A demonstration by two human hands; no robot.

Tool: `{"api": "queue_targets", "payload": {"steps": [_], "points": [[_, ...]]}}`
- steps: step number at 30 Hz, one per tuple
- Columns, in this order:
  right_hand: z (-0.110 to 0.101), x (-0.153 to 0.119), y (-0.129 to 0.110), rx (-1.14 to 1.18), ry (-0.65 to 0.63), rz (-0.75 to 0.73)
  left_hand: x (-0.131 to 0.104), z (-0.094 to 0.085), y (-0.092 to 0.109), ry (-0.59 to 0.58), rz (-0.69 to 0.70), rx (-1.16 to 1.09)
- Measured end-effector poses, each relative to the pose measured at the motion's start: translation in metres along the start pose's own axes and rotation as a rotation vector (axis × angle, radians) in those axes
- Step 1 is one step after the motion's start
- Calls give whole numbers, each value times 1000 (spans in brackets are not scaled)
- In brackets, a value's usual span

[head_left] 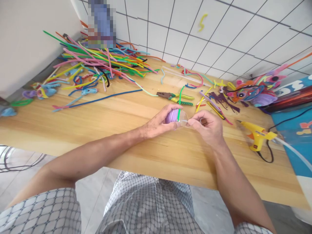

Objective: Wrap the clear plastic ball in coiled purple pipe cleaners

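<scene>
My left hand is closed round a clear, rounded piece partly wound with purple pipe cleaner. Across it, at the edge of the purple winding, runs a green pipe cleaner whose free end sticks up toward the wall. At the piece's right side the fingertips of my right hand pinch a thin, pale strand; its exact kind I cannot make out. Just beyond both hands lie pliers with green and yellow handles.
A large heap of coloured pipe cleaners covers the back left. At right rests a yellow glue gun with its cord. Behind it sit colourful pipe-cleaner figures. Purple scraps lie nearby, and a tiled wall bounds the wooden table.
</scene>
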State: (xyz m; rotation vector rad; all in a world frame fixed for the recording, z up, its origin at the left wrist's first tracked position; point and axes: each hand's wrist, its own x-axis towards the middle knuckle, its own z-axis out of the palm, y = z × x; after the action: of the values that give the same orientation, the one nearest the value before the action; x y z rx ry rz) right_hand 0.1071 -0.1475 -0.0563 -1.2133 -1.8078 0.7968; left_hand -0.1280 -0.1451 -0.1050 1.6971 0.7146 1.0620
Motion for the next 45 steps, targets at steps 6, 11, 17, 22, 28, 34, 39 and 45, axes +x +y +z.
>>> {"api": "queue_targets", "payload": {"steps": [6, 11, 17, 22, 28, 34, 39, 45], "points": [[7, -2, 1, -42, 85, -79, 0, 0, -3, 8, 118, 101], [11, -3, 2, -88, 72, -96, 2, 0, -10, 15, 183, 152], [14, -4, 1, -86, 111, -76, 2, 0, -8, 1, 176, 128], [16, -4, 0, -33, 109, -40, 0, 1, -4, -1, 151, 128], [15, -4, 0, -15, 96, -2, 2, 1, -7, 6, 155, 157], [16, -4, 1, -83, 91, -101, 1, 1, -11, -3, 185, 173], [10, -1, -4, -102, 85, -127, 1, -2, -10, -4, 179, 154], [-45, 22, 36, -241, 245, 95, 2, -5, -10, 28, 95, 135]]}}
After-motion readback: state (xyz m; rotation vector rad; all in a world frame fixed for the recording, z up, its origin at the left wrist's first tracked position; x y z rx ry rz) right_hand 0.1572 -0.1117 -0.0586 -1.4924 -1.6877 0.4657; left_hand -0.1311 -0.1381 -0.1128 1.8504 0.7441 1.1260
